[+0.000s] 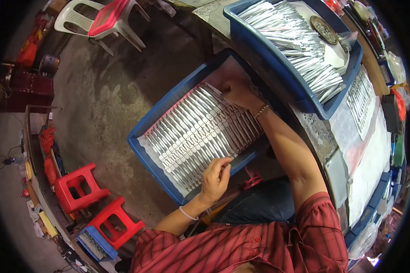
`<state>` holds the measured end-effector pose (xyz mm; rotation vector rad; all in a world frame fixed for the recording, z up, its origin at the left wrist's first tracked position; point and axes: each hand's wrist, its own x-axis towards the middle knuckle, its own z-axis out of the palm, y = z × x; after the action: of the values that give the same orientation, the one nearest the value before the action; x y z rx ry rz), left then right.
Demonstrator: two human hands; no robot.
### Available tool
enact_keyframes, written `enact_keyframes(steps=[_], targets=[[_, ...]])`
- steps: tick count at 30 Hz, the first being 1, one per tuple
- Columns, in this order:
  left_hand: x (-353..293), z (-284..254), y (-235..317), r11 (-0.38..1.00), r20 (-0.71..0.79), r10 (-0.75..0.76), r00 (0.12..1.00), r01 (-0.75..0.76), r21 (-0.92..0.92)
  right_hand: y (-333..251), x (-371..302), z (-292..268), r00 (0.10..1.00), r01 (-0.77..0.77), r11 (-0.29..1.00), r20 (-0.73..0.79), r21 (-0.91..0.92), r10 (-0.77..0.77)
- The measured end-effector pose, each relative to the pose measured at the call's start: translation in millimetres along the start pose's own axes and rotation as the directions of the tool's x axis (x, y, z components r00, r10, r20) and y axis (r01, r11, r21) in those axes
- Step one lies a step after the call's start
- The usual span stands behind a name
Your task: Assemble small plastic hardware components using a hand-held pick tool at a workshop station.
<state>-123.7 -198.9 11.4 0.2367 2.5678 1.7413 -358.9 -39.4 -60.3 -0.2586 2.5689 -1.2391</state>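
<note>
A blue tray point(157, 176) lined with pale sheet lies tilted in front of me. Inside it, slim silver metal strips point(187, 139) lie side by side in a tight row, with rounded flat plates along their middle. My right hand point(240, 94), a beaded bracelet at its wrist, reaches over the tray's far right part; its bent fingers close at the far ends of the strips, in shade. My left hand point(214, 179) hovers at the near ends by the tray's rim. Its fingers are curled together, and what they hold, if anything, is hidden.
On the workbench point(315, 129) at right stands a larger blue bin point(278, 61) heaped with loose silver strips and a round dish point(324, 30) of small metal parts. More strips point(361, 102) lie on the bench sheet. Red stools point(116, 223) and a white chair point(75, 18) stand left.
</note>
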Motion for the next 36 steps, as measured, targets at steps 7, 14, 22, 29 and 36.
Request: enact_keyframes(steps=[7,14,22,29,36], targets=[[0,0,-1,0.999,-0.001,-0.036,0.999,0.036,-0.014,-5,5,4,0.995,0.084,0.996,-0.049,0.021,-0.083],[-2,0,-2,0.999,0.002,-0.034,0.999,0.034,-0.013,-23,-3,-16,0.998,0.020,0.998,0.066,-0.067,-0.015],[-1,-1,-3,1.000,0.011,0.009,1.000,-0.009,0.012,-20,-1,-2,1.000,0.006,0.980,-0.010,-0.200,-0.008],[-2,-2,-3,1.000,0.010,-0.009,1.000,0.009,0.002,-31,-6,-4,0.996,0.037,0.975,-0.076,-0.217,-0.055],[-3,1,-5,1.000,0.019,0.007,1.000,-0.006,-0.025,-14,-1,-4,0.993,0.041,0.965,-0.094,-0.259,-0.068]])
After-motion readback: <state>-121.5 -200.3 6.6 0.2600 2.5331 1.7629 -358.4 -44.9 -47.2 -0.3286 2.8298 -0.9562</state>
